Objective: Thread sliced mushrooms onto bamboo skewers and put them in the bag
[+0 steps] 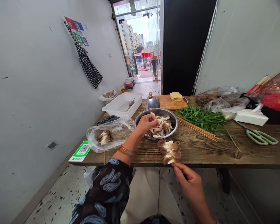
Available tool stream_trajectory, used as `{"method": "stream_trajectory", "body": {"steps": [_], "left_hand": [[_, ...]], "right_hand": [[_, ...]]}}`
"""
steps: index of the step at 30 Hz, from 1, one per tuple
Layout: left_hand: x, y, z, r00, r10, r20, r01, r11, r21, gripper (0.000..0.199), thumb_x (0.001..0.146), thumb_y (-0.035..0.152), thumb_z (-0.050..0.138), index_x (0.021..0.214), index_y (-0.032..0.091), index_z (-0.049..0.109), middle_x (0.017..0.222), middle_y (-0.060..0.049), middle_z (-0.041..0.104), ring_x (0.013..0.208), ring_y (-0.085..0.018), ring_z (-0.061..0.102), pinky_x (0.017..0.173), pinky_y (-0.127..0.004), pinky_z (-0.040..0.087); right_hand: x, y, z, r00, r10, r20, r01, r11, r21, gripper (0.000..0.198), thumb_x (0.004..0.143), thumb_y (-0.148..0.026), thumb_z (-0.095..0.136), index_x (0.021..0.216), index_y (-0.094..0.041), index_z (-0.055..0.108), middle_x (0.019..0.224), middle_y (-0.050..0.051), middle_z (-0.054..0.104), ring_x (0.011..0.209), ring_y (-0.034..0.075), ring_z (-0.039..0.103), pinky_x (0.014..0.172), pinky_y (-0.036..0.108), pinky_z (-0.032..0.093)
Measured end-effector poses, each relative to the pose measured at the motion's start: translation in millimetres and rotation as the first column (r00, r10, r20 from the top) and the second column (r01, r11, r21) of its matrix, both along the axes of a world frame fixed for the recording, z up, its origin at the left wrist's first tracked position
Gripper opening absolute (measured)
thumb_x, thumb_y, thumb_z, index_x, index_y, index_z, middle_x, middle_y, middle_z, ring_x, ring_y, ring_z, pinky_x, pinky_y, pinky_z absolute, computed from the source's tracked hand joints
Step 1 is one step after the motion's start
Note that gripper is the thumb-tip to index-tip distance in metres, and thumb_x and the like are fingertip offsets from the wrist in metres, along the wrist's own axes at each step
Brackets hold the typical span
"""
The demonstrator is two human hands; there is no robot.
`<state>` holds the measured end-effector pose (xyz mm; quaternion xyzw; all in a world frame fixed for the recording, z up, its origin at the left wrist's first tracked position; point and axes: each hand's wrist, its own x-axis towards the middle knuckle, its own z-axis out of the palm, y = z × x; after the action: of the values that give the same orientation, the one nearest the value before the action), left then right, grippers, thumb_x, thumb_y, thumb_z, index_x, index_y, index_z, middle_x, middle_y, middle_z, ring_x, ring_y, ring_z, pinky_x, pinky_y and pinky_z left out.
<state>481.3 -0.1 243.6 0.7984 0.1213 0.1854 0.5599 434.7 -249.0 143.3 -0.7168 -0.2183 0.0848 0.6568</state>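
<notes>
My right hand [189, 179] is closed around the lower end of a skewer, just off the table's front edge. Several brown and white oyster mushroom pieces [170, 152] are threaded on it, and its tip points toward the metal bowl [175, 132]. Loose torn mushrooms [164, 124] fill part of that bowl. Over its left side reaches my left hand [147, 123], fingers pinched on a mushroom piece that they partly hide. Left of the bowl, a finished-looking mushroom skewer [104, 137] lies on a clear plastic bag [118, 135].
Bare bamboo skewers [200, 129] and cut green vegetables [200, 116] lie right of the bowl. Behind are a white tub [121, 104], a cleaver [153, 102] and a cutting board [165, 101] with tofu sheets [176, 96]. Green-handled scissors [261, 137] rest far right.
</notes>
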Motion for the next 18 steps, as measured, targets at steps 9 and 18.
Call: {"method": "stream_trajectory", "body": {"steps": [9, 18], "left_hand": [[-58, -27, 1.3, 0.991, -0.036, 0.132, 0.081, 0.931, -0.355, 0.023, 0.066, 0.020, 0.072, 0.086, 0.013, 0.064, 0.066, 0.001, 0.062, 0.060, -0.009, 0.058, 0.056, -0.019, 0.044], [-87, -40, -7.8, 0.983, -0.032, 0.180, 0.104, 0.907, -0.409, 0.023, 0.070, 0.023, 0.074, 0.090, 0.015, 0.066, 0.079, -0.002, 0.063, 0.069, -0.009, 0.056, 0.065, -0.021, 0.042]], "right_hand": [[-8, -1, 5, 0.999, 0.021, 0.049, -0.022, 1.000, 0.007, 0.024, 0.078, -0.036, 0.062, 0.082, -0.019, 0.078, 0.052, 0.000, 0.062, 0.045, 0.012, 0.053, 0.044, 0.020, 0.043], [-18, 3, 8, 0.996, 0.033, 0.081, -0.032, 0.999, -0.010, 0.023, 0.078, -0.036, 0.062, 0.082, -0.019, 0.078, 0.052, -0.001, 0.062, 0.045, 0.012, 0.053, 0.044, 0.021, 0.043]]}}
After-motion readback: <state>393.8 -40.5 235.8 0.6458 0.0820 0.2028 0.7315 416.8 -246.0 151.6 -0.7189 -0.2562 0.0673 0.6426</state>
